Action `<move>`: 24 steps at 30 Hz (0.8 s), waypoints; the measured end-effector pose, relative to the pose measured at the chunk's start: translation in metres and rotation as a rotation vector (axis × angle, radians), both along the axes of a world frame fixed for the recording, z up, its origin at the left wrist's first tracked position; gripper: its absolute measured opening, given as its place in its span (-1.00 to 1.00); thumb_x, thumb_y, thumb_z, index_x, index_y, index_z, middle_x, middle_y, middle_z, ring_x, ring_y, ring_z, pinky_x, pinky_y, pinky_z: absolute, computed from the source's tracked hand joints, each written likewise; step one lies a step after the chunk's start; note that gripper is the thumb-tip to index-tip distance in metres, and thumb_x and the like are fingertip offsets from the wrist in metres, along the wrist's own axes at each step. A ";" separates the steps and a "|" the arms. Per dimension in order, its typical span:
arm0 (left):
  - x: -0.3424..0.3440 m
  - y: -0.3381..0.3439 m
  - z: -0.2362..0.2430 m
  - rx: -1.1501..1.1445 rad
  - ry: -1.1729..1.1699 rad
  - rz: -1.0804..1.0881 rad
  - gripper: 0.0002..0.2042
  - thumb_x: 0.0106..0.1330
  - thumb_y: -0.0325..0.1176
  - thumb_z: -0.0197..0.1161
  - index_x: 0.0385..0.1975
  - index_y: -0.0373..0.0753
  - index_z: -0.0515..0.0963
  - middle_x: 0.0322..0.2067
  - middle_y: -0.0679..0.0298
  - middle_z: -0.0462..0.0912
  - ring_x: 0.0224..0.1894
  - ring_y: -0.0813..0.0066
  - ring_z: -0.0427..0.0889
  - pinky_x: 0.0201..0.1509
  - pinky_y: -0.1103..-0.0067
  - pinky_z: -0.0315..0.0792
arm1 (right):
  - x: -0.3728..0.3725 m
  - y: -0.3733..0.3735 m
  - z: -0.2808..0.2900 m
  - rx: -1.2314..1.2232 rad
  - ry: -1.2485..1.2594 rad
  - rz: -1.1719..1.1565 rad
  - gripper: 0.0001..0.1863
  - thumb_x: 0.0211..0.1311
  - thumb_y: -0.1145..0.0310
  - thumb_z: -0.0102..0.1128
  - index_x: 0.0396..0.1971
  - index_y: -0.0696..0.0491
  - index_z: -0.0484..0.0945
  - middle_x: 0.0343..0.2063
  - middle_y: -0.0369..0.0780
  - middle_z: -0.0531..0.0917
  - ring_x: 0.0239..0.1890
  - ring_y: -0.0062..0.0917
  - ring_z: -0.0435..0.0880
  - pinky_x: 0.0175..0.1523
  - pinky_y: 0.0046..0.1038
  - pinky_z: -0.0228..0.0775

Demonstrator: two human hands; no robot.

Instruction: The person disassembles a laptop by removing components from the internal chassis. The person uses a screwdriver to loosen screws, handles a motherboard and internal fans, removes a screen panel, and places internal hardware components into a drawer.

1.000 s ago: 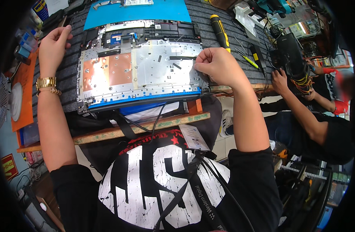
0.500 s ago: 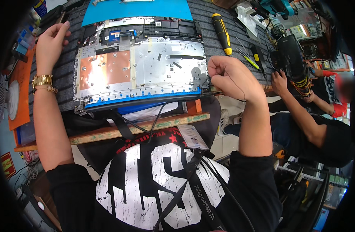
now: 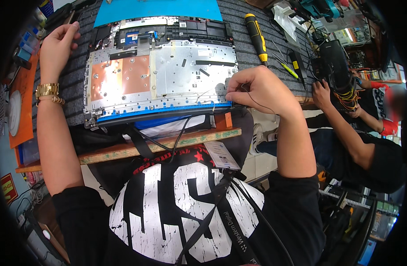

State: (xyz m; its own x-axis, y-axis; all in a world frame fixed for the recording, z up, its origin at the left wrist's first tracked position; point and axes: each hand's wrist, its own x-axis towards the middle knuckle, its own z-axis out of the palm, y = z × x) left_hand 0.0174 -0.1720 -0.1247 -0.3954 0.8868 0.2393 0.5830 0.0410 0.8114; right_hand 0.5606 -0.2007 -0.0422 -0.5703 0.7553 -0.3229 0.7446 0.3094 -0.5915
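An opened laptop chassis (image 3: 172, 75), silver metal with a copper-coloured patch, black plastic top section and blue front strip, lies on a ribbed grey mat (image 3: 73, 88). At its lower right corner my right hand (image 3: 254, 91) is closed in a pinch on a thin cable (image 3: 271, 111) that hangs below my fingers. A fine pale wire crosses the metal beside my fingertips. My left hand (image 3: 58, 46) is raised at the upper left, beside the chassis, its fingers curled closed. What they hold, if anything, is hidden. A blue mat (image 3: 157, 9) lies behind the chassis.
A yellow-black screwdriver (image 3: 255, 37), slim yellow tool (image 3: 289, 70) and black machine (image 3: 334, 62) with yellow wires lie right. A co-worker in black (image 3: 363, 155) has a hand beside them; another person in red (image 3: 387, 128) is beyond. An orange board (image 3: 22, 124) stands left.
My right hand first drew back rightward and down off the chassis's right side, then came left to its lower right corner. My left hand shifted slightly up and left in the picture.
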 end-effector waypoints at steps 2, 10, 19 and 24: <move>0.003 0.003 0.000 0.000 -0.010 -0.003 -0.60 0.63 0.05 0.45 0.00 -0.23 0.86 -0.27 0.46 0.86 -0.36 0.76 0.70 -0.32 0.68 0.52 | 0.002 -0.001 -0.003 0.062 0.042 0.020 -0.77 0.28 0.36 0.57 -0.23 0.23 0.82 -0.43 -0.07 0.83 -0.41 -0.34 0.76 -0.16 -0.31 0.63; 0.000 -0.003 0.002 0.008 -0.005 0.005 -0.59 0.62 0.05 0.45 0.02 -0.23 0.86 -0.26 0.45 0.87 -0.36 0.75 0.71 -0.29 0.67 0.55 | -0.005 -0.006 0.009 0.094 -0.085 0.031 -0.82 0.23 0.40 0.43 -0.33 0.24 0.79 -0.48 0.04 0.77 -0.46 -0.19 0.74 -0.19 -0.23 0.64; -0.003 0.000 0.002 -0.001 0.006 -0.010 -0.60 0.65 0.07 0.43 0.06 -0.17 0.86 -0.22 0.49 0.85 -0.35 0.80 0.67 -0.31 0.73 0.46 | -0.007 -0.015 0.027 0.045 -0.153 0.030 -0.78 0.22 0.38 0.41 -0.34 0.28 0.77 -0.53 0.03 0.71 -0.48 -0.21 0.70 -0.19 -0.23 0.62; 0.000 -0.001 0.004 -0.017 0.024 -0.022 -0.60 0.65 0.07 0.43 0.05 -0.18 0.86 -0.24 0.49 0.85 -0.35 0.79 0.67 -0.31 0.72 0.47 | 0.011 -0.003 0.028 -0.061 -0.100 0.194 -0.88 0.25 0.50 0.38 -0.29 0.23 0.77 -0.44 -0.11 0.76 -0.38 -0.42 0.72 -0.14 -0.38 0.60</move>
